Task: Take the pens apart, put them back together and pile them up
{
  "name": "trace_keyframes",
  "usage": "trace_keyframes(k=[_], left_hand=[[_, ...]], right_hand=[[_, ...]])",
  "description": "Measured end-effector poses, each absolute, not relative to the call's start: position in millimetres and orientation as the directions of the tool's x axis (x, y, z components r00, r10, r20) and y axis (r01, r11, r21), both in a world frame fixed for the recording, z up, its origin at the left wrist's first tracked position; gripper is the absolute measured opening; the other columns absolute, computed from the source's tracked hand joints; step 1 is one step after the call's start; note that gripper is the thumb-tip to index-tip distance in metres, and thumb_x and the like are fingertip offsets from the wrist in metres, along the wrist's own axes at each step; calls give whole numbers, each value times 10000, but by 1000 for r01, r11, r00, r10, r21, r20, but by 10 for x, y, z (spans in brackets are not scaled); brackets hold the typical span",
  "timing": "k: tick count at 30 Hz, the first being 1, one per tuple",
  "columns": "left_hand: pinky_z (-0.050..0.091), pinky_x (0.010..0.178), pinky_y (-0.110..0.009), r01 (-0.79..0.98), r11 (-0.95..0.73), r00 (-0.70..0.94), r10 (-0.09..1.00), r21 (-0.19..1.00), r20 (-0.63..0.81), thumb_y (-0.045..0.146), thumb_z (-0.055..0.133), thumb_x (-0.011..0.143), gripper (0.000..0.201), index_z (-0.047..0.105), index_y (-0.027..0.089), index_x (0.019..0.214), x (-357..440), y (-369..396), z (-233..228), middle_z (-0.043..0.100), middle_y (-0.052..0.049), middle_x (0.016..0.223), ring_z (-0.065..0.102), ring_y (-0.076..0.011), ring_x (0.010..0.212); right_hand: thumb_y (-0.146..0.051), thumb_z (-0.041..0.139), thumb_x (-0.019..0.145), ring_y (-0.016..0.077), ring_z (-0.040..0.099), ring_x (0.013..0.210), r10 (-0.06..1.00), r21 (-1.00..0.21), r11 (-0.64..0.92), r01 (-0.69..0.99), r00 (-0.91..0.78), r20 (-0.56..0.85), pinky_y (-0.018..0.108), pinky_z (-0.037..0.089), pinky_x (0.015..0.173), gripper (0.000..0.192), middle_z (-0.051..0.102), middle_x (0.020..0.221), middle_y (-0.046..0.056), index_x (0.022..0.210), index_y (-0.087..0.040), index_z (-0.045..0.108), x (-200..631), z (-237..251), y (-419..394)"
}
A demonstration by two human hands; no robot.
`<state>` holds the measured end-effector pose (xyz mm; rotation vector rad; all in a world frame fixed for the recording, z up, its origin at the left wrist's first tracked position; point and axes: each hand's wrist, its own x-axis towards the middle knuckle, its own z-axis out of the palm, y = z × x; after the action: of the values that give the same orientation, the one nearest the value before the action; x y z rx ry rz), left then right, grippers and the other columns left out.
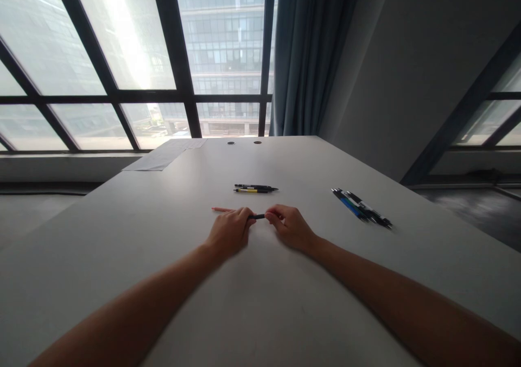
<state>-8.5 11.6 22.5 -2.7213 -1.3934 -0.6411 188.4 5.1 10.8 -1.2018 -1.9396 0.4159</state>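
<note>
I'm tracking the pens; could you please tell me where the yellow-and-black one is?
In the head view, the yellow-and-black pen lies left of the blue pen, just beyond the left hand, beside a dark pen.

On one desk [256, 302], we are counting one left hand [230, 229], one right hand [291, 227], one dark pen [257, 216] and one pink stick [222, 209]. We are finding at least two slim pens [254, 191] beyond the hands, at least three overlapping pens [353, 207] toward the right edge, and two round fittings [258, 142] near the far edge.
</note>
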Motion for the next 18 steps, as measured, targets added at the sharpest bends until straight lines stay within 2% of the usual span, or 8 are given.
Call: trace_keyframes(k=[2,5,7,10,18], left_hand=[[482,699,-307,782,-601,518,774,166,363,251,424,943,169,570,193,1007,-87,115,225,707,-56,966,674,-211,861],[486,698,-309,783,-600,519,776,165,360,247,423,943,171,570,190,1010,-91,111,225,705,-64,970,675,-210,854],[488,702,-311,782,-602,520,774,164,362,253,419,945,177,571,190,1010,-92,111,222,704,-64,962,675,-211,853],[489,714,-315,777,-608,523,768,162,370,256,420,944,180,573,193,1016,-91,115,213,705,-60,967,675,-212,863],[490,701,-313,773,-612,528,767,166,365,240,428,930,162,566,192,1001,-87,120,213,706,-58,961,675,-213,849]], right_hand=[[-265,552,859,136,558,676,845,-634,518,574,-233,481,257,424,630,134,657,791,38,888,-160,630,1882,116,43],[-281,636,795,134,556,676,832,-636,539,552,-232,503,264,440,647,213,656,827,34,972,-166,609,1886,108,43],[-359,639,810,129,543,639,843,-641,522,563,-226,488,259,428,628,238,644,756,15,949,-167,622,1891,93,54],[-402,533,892,122,518,590,866,-643,485,592,-222,448,250,392,584,275,615,647,1,821,-161,646,1891,81,66],[-215,586,812,124,531,660,811,-609,566,556,-243,532,261,438,635,47,628,788,25,828,-174,603,1873,153,21]])
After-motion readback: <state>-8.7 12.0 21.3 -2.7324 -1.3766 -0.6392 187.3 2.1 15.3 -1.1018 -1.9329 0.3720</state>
